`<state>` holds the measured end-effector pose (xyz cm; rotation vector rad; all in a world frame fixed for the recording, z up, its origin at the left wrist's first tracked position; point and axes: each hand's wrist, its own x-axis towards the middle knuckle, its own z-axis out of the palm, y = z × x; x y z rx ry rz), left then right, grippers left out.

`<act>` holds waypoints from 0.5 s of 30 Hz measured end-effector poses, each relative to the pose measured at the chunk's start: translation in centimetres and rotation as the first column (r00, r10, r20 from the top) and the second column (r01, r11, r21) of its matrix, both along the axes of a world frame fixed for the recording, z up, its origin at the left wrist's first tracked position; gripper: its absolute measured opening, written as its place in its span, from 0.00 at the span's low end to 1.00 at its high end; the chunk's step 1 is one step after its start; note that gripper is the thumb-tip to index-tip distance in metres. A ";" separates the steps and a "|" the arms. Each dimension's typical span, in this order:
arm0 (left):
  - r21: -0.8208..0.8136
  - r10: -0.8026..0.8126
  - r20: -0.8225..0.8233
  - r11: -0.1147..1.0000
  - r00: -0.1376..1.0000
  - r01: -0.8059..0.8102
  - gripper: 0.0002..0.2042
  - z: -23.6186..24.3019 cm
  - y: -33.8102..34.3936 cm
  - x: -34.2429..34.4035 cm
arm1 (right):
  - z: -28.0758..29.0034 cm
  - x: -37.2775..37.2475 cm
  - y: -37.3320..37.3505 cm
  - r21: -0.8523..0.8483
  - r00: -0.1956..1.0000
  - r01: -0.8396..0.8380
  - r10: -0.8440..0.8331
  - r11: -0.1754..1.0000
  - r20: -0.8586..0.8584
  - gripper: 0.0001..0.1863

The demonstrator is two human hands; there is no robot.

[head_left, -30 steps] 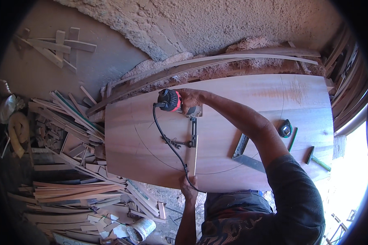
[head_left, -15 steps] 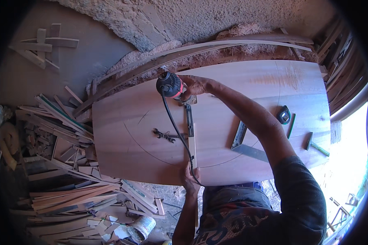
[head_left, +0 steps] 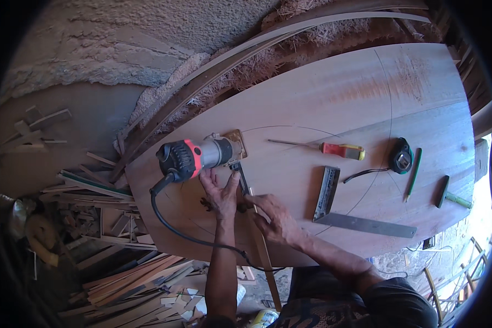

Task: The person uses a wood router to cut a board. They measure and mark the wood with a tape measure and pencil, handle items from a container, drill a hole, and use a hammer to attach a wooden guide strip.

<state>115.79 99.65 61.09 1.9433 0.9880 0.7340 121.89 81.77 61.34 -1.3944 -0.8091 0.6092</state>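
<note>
- Workshop floor, left of the panel: heaped offcuts point(head_left: 131, 279) and thin strips; rough wall point(head_left: 164, 41) beyond the far edge.
- Broad wooden panel point(head_left: 290, 164) carries the work, with curves drawn across it.
- Red-and-black router point(head_left: 183, 158) toward the panel's left part, tipped over, motor end left, base plate point(head_left: 236, 146) right. Cannot tell how much of its weight the panel takes.
- Dark metal bar point(head_left: 241, 177) runs from the base toward the person, meeting a narrow wood strip point(head_left: 264, 254) that extends past the near edge.
- Left hand point(head_left: 222, 198): half open below the router, thumb apart from fingers, fingertips close under the body; firm hold not evident.
- Right hand point(head_left: 279, 220): fingers partly bent, index reaching to where bar and strip meet. Cannot tell whether it pinches anything.
- Handling, my judgement: let the panel support the motor; steady the base with the left hand so the right can work the joint without twisting it. Keep bar and strip in line; check for play. Fingers well away from the bit end; power off while hands are this near.
- Black cord point(head_left: 188, 228) loops across the left forearm; best kept slack and clear of the strip.
- Screwdriver point(head_left: 341, 150) and square point(head_left: 369, 224) lie to the right, within reach.
</note>
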 end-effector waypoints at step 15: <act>-0.081 0.200 0.228 0.979 0.953 -0.186 0.37 -3.0 1.8 3.5 | -5.5 1.2 -5.3 -0.041 0.963 -0.251 0.254 0.967 0.089 0.31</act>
